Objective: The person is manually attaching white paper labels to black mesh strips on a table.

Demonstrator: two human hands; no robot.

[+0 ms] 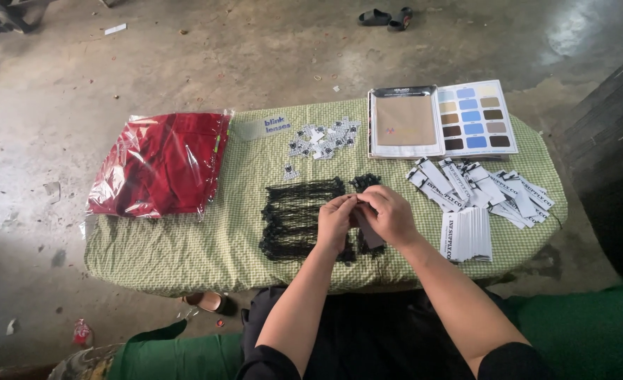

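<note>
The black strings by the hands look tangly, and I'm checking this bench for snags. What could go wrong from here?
1. Both the left hand and the right hand work a dark tag right over the black strings; a stray pull may drag several loose and knot them.
2. The white tag stack sits near the table edge, beside the right forearm; a nudge could tip it off.
</note>
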